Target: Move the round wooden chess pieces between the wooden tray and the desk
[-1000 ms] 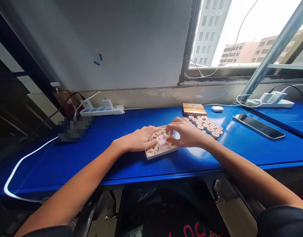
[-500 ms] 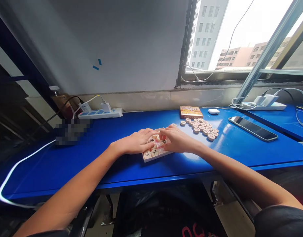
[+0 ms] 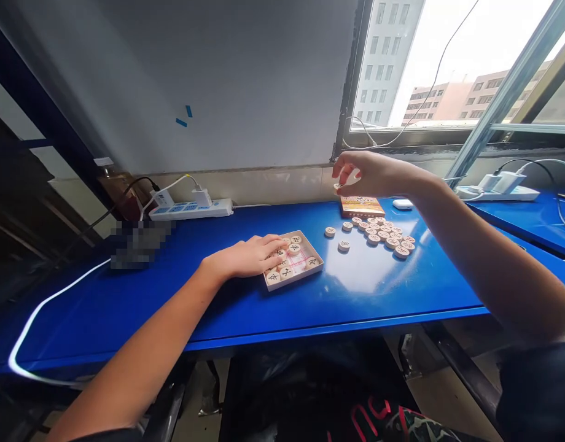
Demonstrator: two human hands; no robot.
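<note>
A shallow white box (image 3: 293,280) on the blue table holds several Chinese chess pieces (image 3: 286,272) with black characters, and bare floor with pink lines shows on its right side. My left hand (image 3: 245,255) lies over the box's left side with its fingers stretched across the pieces; some are hidden under it. High above the table, beyond the box to the right, my right hand (image 3: 368,175) pinches one chess piece (image 3: 336,189) between thumb and fingers. Below it are a few separate chess pieces (image 3: 344,245) and a cluster of red-lettered chess pieces (image 3: 384,234).
An orange-brown box lid (image 3: 366,209) stands near the wall, with a white earphone case (image 3: 402,204) beside it. Power strips (image 3: 190,210) with cables sit at the back left and back right. A bottle (image 3: 114,184) stands in the left corner.
My right hand has left the white box and risen to the back right, pinching a chess piece. My left hand stays at the box. A loose piece beside the box has come into view.
</note>
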